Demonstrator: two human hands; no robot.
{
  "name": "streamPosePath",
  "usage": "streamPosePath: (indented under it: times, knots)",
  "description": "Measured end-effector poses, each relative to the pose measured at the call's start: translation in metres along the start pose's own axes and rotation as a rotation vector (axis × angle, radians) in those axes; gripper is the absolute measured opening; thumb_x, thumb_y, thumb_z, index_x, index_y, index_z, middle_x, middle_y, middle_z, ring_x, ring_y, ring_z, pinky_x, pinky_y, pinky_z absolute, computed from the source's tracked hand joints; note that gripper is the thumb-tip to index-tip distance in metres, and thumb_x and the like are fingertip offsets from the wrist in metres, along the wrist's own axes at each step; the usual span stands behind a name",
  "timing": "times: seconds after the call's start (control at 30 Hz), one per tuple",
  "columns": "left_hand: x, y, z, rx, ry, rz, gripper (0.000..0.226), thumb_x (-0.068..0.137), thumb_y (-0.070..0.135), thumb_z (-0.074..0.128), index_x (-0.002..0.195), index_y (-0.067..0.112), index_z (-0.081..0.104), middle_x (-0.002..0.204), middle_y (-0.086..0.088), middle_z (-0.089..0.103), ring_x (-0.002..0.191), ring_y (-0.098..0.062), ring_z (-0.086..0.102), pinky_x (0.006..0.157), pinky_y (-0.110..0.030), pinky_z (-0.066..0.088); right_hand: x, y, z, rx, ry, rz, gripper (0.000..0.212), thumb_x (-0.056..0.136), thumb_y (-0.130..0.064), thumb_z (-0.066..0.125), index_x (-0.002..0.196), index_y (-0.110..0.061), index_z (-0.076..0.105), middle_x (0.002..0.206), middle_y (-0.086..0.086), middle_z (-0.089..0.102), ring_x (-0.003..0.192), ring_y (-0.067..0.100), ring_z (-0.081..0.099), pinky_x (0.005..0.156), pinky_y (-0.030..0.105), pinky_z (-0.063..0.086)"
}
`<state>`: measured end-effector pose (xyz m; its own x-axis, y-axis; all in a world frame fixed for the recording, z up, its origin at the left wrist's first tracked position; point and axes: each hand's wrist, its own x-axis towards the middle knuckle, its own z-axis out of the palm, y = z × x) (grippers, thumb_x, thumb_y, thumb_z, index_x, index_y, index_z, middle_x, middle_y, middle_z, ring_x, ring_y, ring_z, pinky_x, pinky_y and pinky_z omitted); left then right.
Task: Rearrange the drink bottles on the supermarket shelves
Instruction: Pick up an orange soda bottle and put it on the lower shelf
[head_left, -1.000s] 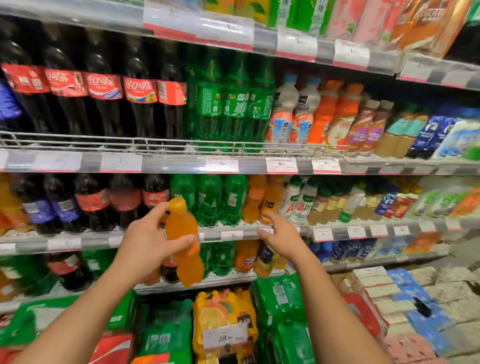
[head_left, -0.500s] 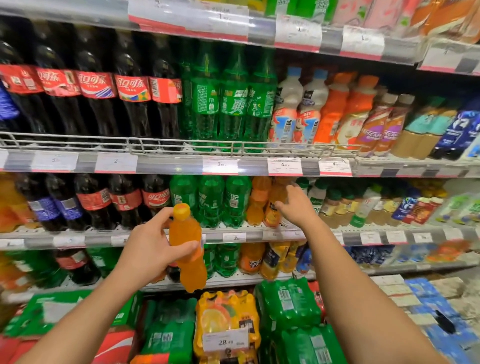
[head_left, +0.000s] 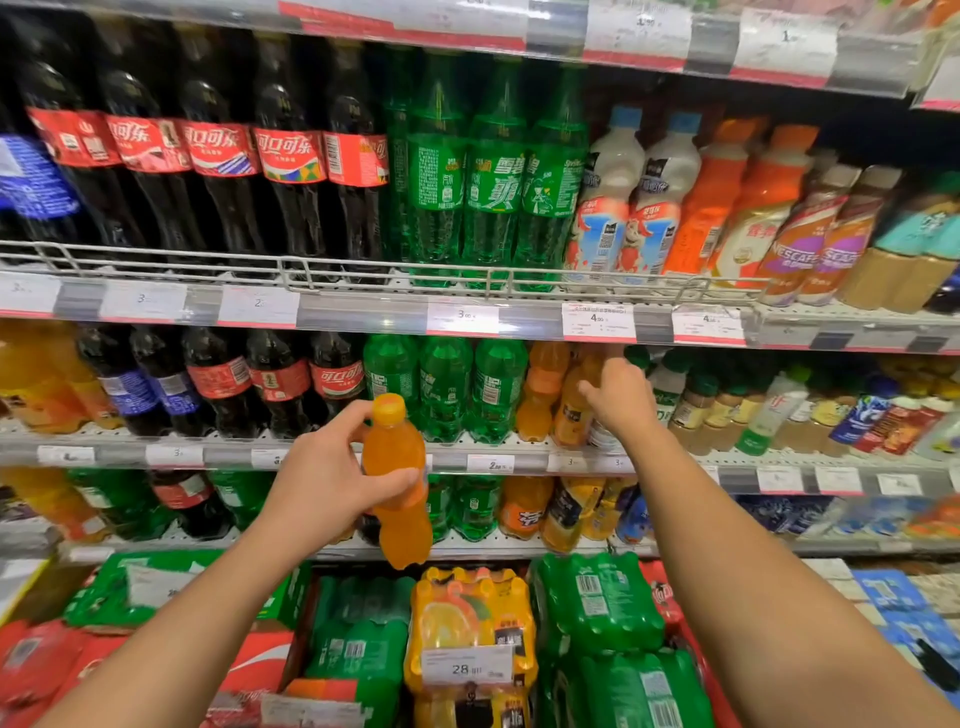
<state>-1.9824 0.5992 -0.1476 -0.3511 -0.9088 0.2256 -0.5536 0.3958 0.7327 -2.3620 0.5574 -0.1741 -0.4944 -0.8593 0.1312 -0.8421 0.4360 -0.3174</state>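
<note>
1. Your left hand is wrapped around an orange soda bottle at its upper body, thumb across the front, holding it upright in the air in front of the shelves.
2. Your right hand, up and to the right of that grip, reaches into the middle shelf. Its fingers touch the orange bottles on the shelf; whether they curl round one, you cannot tell.
3. To the left of the right hand stand green soda bottles, then cola bottles.
4. The held bottle looks full, so expect some weight. Its plastic is smooth and will likely give a little if squeezed. Hold it at the narrower waist below the shoulder, not by the cap.
5. Compared with half a second ago, the right hand has pushed slightly deeper among the orange bottles. The left hand keeps the same hold, bottle barely moved.
</note>
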Motion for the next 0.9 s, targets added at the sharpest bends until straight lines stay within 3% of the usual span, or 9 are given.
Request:
streamPosePath:
  times: [0.13, 0.23, 0.3, 0.37, 0.43, 0.53, 0.6, 0.73, 0.9]
  knots:
    - [0.005, 0.007, 0.009, -0.025, -0.039, 0.013, 0.053, 0.075, 0.049, 0.084, 0.120, 0.042, 0.057, 0.079, 0.018, 0.062, 0.056, -0.006, 0.054, 0.055, -0.021, 0.036, -0.007, 0.004, 0.008, -0.001, 0.015, -0.017, 0.033, 0.100, -0.045, 0.061, 0.097, -0.016, 0.045, 0.100, 0.012, 0.063, 0.095, 0.036, 0.064, 0.075, 0.043, 0.054]
    - [0.009, 0.007, 0.013, -0.037, -0.043, 0.034, 0.057, 0.067, 0.065, 0.077, 0.116, 0.043, 0.058, 0.073, 0.022, 0.063, 0.056, -0.007, 0.055, 0.058, -0.033, 0.044, -0.010, 0.007, 0.011, 0.055, 0.021, -0.028, 0.032, 0.099, -0.045, 0.062, 0.098, -0.018, 0.045, 0.104, 0.012, 0.064, 0.097, 0.035, 0.064, 0.077, 0.044, 0.053]
    - [0.011, 0.009, 0.015, -0.050, -0.057, 0.050, 0.053, 0.072, 0.055, 0.083, 0.117, 0.041, 0.059, 0.068, 0.028, 0.064, 0.058, -0.004, 0.058, 0.060, -0.033, 0.048, -0.016, 0.010, 0.009, 0.117, 0.038, -0.044, 0.029, 0.097, -0.040, 0.066, 0.100, -0.017, 0.050, 0.102, 0.012, 0.066, 0.095, 0.036, 0.064, 0.074, 0.042, 0.051]
    - [0.013, 0.010, 0.017, -0.118, -0.089, 0.064, 0.049, 0.079, 0.032, 0.087, 0.119, 0.034, 0.059, 0.062, 0.036, 0.060, 0.057, 0.005, 0.058, 0.056, -0.013, 0.040, -0.026, 0.014, 0.008, 0.149, 0.061, -0.073, 0.027, 0.096, -0.034, 0.070, 0.110, -0.017, 0.055, 0.104, 0.011, 0.069, 0.096, 0.036, 0.065, 0.073, 0.040, 0.050]
    - [0.018, 0.005, 0.017, -0.226, -0.135, 0.065, 0.050, 0.082, 0.019, 0.085, 0.123, 0.028, 0.060, 0.061, 0.036, 0.060, 0.055, 0.006, 0.056, 0.057, -0.007, 0.040, -0.043, 0.017, 0.007, 0.173, 0.093, -0.069, 0.029, 0.095, -0.030, 0.071, 0.118, -0.021, 0.056, 0.104, 0.009, 0.071, 0.095, 0.035, 0.066, 0.075, 0.041, 0.052]
    - [0.029, -0.009, 0.012, -0.487, -0.270, -0.012, 0.057, 0.081, 0.018, 0.086, 0.130, 0.024, 0.058, 0.094, 0.022, 0.076, 0.081, 0.000, 0.071, 0.084, -0.022, 0.058, -0.072, 0.022, 0.004, 0.259, 0.158, -0.022, 0.028, 0.095, -0.030, 0.071, 0.118, -0.028, 0.055, 0.094, 0.006, 0.070, 0.084, 0.033, 0.068, 0.072, 0.039, 0.052]
    - [0.037, -0.022, 0.011, -0.580, -0.331, -0.041, 0.072, 0.073, 0.035, 0.091, 0.135, 0.028, 0.055, 0.118, 0.008, 0.075, 0.106, -0.009, 0.072, 0.097, -0.036, 0.057, -0.088, 0.025, -0.003, 0.312, 0.214, 0.004, 0.027, 0.096, -0.031, 0.071, 0.118, -0.025, 0.057, 0.086, 0.007, 0.069, 0.076, 0.032, 0.069, 0.072, 0.044, 0.056]
    - [0.049, -0.030, 0.023, -0.666, -0.405, -0.032, 0.106, 0.055, 0.063, 0.091, 0.144, 0.024, 0.049, 0.126, 0.007, 0.072, 0.117, -0.013, 0.068, 0.091, -0.026, 0.057, -0.117, 0.031, -0.021, 0.340, 0.229, 0.013, 0.027, 0.096, -0.032, 0.071, 0.119, -0.021, 0.061, 0.092, 0.006, 0.069, 0.078, 0.030, 0.066, 0.075, 0.046, 0.056]
    - [0.055, 0.002, 0.052, -0.529, -0.420, 0.035, 0.059, 0.082, 0.033, 0.084, 0.131, 0.032, 0.053, 0.120, 0.009, 0.072, 0.108, 0.002, 0.066, 0.091, -0.021, 0.049, -0.140, 0.049, -0.030, 0.367, 0.210, 0.027, 0.025, 0.093, -0.032, 0.074, 0.113, -0.021, 0.063, 0.088, 0.001, 0.068, 0.069, 0.024, 0.062, 0.073, 0.045, 0.055]
